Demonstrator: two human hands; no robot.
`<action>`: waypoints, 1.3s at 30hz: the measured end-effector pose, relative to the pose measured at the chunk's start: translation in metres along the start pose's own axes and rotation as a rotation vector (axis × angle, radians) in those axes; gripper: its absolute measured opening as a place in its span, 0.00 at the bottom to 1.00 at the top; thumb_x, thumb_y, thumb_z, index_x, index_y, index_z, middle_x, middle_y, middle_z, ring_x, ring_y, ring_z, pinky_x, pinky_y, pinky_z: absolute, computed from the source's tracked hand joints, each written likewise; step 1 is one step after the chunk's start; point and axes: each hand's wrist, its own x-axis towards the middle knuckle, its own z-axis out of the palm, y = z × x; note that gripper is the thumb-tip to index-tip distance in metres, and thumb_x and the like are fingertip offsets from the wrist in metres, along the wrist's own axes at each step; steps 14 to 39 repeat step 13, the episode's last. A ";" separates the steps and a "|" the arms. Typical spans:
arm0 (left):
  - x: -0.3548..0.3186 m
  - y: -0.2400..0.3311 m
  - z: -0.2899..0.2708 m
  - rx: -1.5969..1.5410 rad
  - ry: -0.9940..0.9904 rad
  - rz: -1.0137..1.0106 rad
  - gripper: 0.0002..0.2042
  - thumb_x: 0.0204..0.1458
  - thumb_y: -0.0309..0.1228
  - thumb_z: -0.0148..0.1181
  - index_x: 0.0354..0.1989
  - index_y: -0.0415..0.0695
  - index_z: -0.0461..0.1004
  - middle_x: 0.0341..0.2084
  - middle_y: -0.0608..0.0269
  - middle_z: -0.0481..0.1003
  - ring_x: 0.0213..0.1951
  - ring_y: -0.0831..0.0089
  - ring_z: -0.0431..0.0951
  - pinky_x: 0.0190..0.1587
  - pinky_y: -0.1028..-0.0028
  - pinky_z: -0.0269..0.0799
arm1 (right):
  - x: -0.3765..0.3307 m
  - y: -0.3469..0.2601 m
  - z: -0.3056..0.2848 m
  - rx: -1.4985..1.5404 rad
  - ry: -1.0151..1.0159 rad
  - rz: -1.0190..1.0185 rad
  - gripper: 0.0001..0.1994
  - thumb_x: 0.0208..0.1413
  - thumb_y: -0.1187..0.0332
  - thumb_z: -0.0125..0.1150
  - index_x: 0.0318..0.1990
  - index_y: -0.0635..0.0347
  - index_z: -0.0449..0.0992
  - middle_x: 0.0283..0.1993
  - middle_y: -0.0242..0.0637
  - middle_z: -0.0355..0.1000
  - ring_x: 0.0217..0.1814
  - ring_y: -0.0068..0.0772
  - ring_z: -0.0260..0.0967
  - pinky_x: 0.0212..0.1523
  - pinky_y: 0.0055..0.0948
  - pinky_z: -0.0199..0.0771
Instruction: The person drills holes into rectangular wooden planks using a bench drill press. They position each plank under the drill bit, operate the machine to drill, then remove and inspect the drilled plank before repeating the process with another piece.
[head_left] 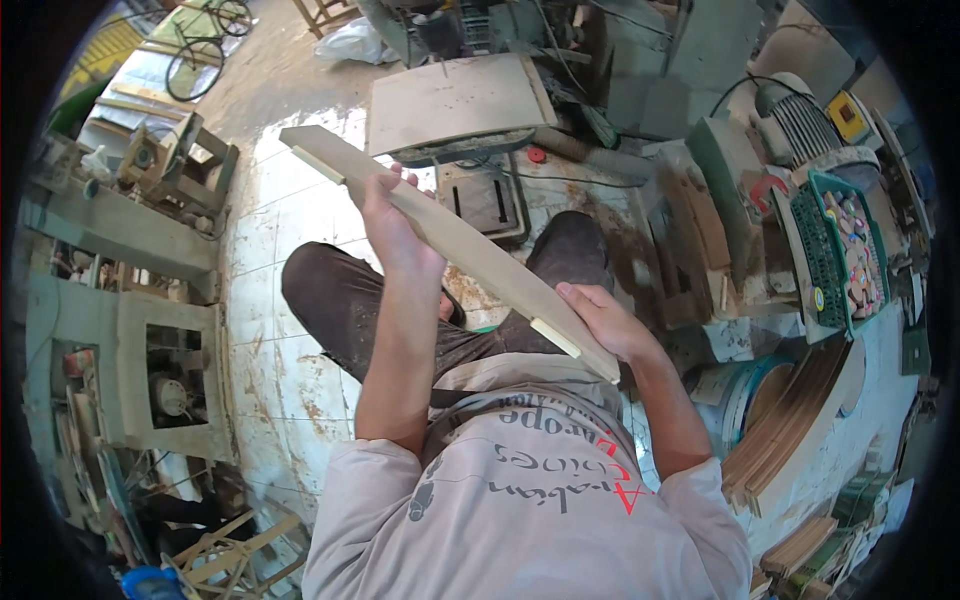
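Note:
A long, pale wooden board (470, 250) slants across my lap, from the upper left down to the lower right. Two short light strips sit along its near edge, one by each end: a far strip (320, 165) and a near strip (556, 338). My left hand (398, 225) grips the board toward its far end, fingers curled over the far edge. Around the other end is my right hand (606, 320), thumb on the upper face and the other fingers mostly hidden. The board is held up above my knees.
Ahead stands a machine with a pale flat table (455, 100). To the right are a motor (795, 115), a green basket (835, 250) of small pieces and stacked curved boards (790, 420). Dusty machine frames (170, 370) line the left. The tiled floor (275, 400) has brown stains.

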 end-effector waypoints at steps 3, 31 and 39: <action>0.005 -0.007 -0.011 0.004 -0.031 0.033 0.19 0.46 0.32 0.55 0.46 0.39 0.65 0.36 0.61 0.66 0.36 0.72 0.69 0.37 0.71 0.71 | 0.002 0.009 0.000 -0.037 0.027 -0.009 0.19 0.69 0.59 0.38 0.44 0.66 0.73 0.36 0.24 0.70 0.37 0.13 0.59 0.40 0.19 0.64; -0.021 0.004 0.005 0.063 -0.151 0.225 0.27 0.47 0.30 0.53 0.59 0.44 0.59 0.44 0.63 0.65 0.42 0.73 0.67 0.43 0.72 0.69 | 0.020 0.036 0.003 -0.065 0.021 -0.058 0.21 0.68 0.55 0.41 0.52 0.64 0.72 0.43 0.30 0.72 0.47 0.18 0.63 0.52 0.18 0.60; -0.021 0.004 0.005 0.063 -0.151 0.225 0.27 0.47 0.30 0.53 0.59 0.44 0.59 0.44 0.63 0.65 0.42 0.73 0.67 0.43 0.72 0.69 | 0.020 0.036 0.003 -0.065 0.021 -0.058 0.21 0.68 0.55 0.41 0.52 0.64 0.72 0.43 0.30 0.72 0.47 0.18 0.63 0.52 0.18 0.60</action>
